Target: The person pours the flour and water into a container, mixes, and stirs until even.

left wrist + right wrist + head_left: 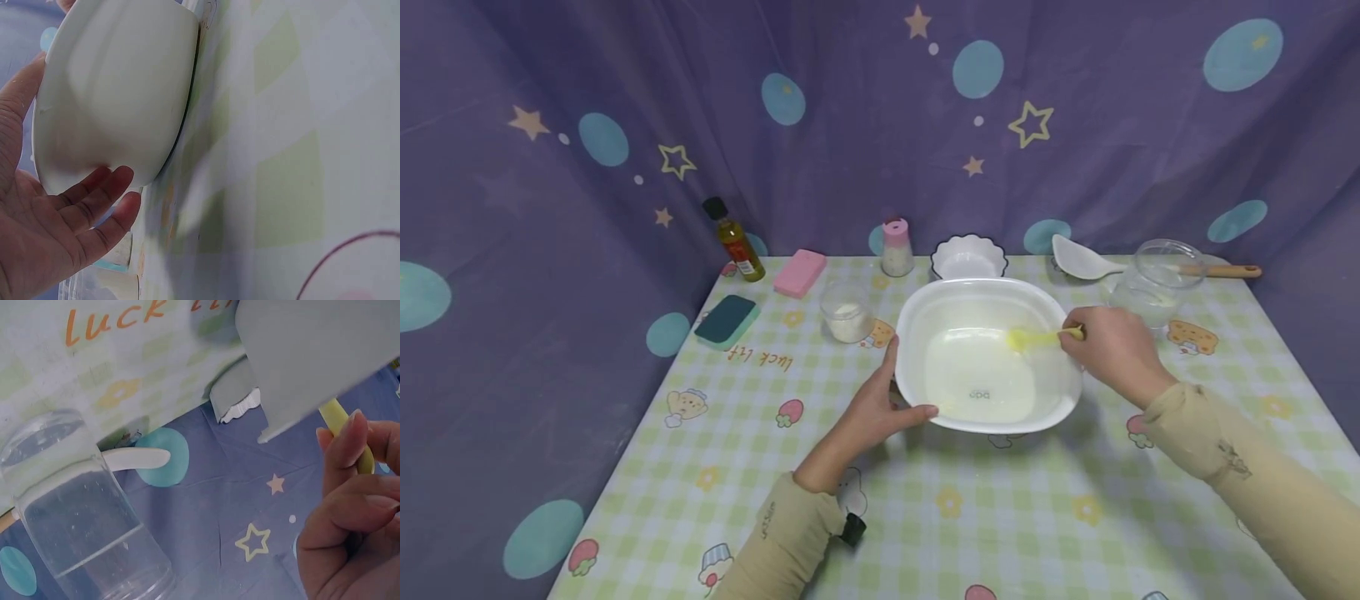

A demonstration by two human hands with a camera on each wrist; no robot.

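A white basin with pale liquid in it stands mid-table. My left hand holds its near left side, the thumb at the rim; in the left wrist view, the fingers bend against the outer wall. From the right, my right hand pinches the handle of a yellow spoon-like utensil, its wider head low inside the basin. The right wrist view shows the curled fingers around its yellow handle, while the basin's wall hides the head.
Behind the basin are a white fluted bowl and a pink-topped shaker. A cup of white powder, pink sponge, green sponge and oil bottle stand left. A clear jar and a white-headed ladle are right.
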